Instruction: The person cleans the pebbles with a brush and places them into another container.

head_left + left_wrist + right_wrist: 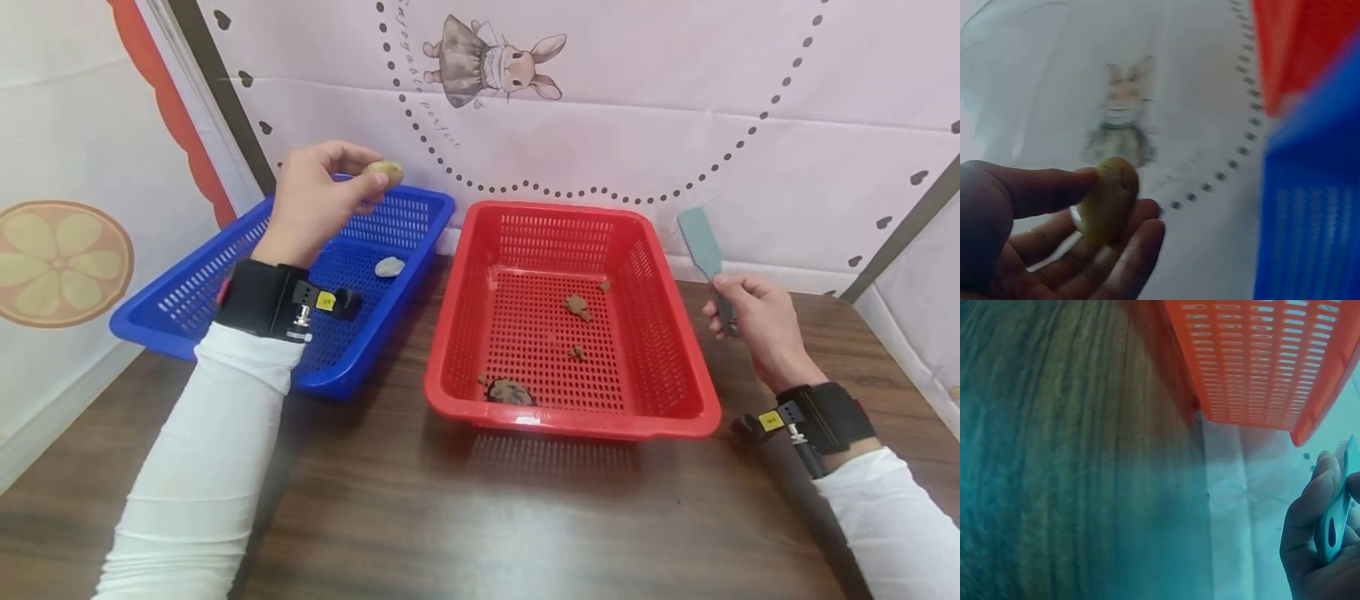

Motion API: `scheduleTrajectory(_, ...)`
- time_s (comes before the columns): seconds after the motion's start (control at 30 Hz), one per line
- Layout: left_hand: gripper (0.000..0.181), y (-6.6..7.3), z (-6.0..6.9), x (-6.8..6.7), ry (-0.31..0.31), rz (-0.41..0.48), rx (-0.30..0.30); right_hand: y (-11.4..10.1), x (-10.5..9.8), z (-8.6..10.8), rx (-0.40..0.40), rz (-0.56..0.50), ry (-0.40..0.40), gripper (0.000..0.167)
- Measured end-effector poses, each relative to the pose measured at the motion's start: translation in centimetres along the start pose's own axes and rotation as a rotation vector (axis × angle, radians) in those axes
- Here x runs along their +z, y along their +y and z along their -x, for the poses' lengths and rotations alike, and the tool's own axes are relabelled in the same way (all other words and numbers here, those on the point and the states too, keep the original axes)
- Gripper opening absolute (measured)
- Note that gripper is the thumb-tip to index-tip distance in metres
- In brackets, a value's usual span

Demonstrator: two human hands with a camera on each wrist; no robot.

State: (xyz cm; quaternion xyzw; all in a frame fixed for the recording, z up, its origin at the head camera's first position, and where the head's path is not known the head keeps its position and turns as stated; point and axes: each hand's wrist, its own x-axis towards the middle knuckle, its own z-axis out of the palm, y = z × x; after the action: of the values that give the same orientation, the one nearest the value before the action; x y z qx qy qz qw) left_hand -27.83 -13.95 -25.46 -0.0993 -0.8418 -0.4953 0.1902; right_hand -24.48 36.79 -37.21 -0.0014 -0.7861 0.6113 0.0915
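Observation:
My left hand (311,200) pinches a smooth yellowish pebble (387,172) between thumb and fingers, above the far end of the blue basket (431,204). In the left wrist view the pebble (1107,203) has small dark marks near its top. My right hand (767,329) grips a grey-green brush (703,240) by its handle, to the right of the red basket (573,427). Fine bristles show faintly at its head. Inside the red basket lie a dark stone (510,392) with brown patches and several brown clumps (577,307). A whitish pebble (389,267) lies in the blue basket.
Both baskets stand on a dark wooden table (480,525), side by side. A pale wall covering (645,133) with a rabbit print rises right behind them. Another printed panel (67,375) stands along the left side.

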Motion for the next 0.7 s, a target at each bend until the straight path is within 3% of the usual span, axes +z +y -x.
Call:
scheduleTrajectory(0.13, 0.036, -1.2, -1.0, 0.0, -0.065, -0.236, 0.033, 0.5, 0.0, 0.0, 0.082, -0.056, -0.058, 0.038)
scheduleTrajectory(0.2, 0.039, -2.0, -2.0, 0.1, -0.107, -0.309, 0.030, 0.7, 0.0, 0.0, 0.135, -0.103, -0.088, 0.043)
scheduleTrajectory(0.3, 0.042, -3.3, -3.7, 0.4, -0.142, -0.366, 0.009, 0.9, -0.1, -0.1, 0.195, -0.166, -0.119, 0.045)
scheduleTrajectory(0.47, 0.048, -5.7, -5.7, 0.4, -0.186, -0.430, -0.105, 0.8, 0.3, -0.3, 0.233, -0.188, -0.132, 0.038)
scheduleTrajectory(0.57, 0.047, -7.2, -6.3, 0.3, -0.211, -0.496, -0.142, 0.9, 0.4, -0.2, 0.260, -0.148, -0.137, 0.038)
scheduleTrajectory(0.7, 0.043, -9.3, -6.6, 0.1, -0.237, -0.555, -0.148, 1.3, 0.3, -0.1, 0.307, -0.148, -0.162, 0.035)
